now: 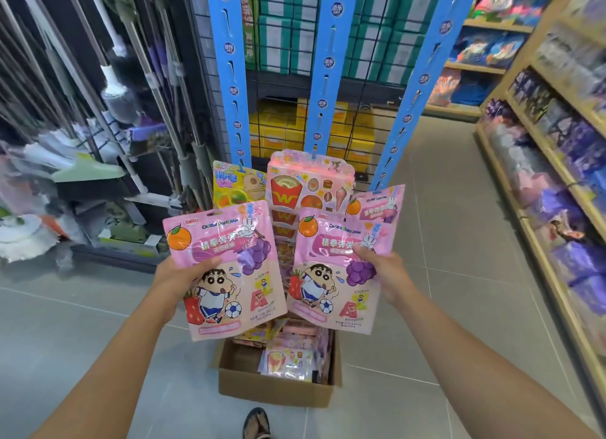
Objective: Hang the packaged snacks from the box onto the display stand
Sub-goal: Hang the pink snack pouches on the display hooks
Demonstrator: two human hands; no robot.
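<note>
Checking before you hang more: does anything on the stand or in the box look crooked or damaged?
Nothing looks damaged. The pink pack on the right strip hangs tilted, following that slanted strip. Packs in the box lie in a loose jumble.

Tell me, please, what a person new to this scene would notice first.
First, the two pink snack bags at the centre, one in the left hand and one in the right hand, each with a cartoon boy and a football. Behind them rise three blue strips with bags hung low. On the floor below stands an open box of more bags.
</note>
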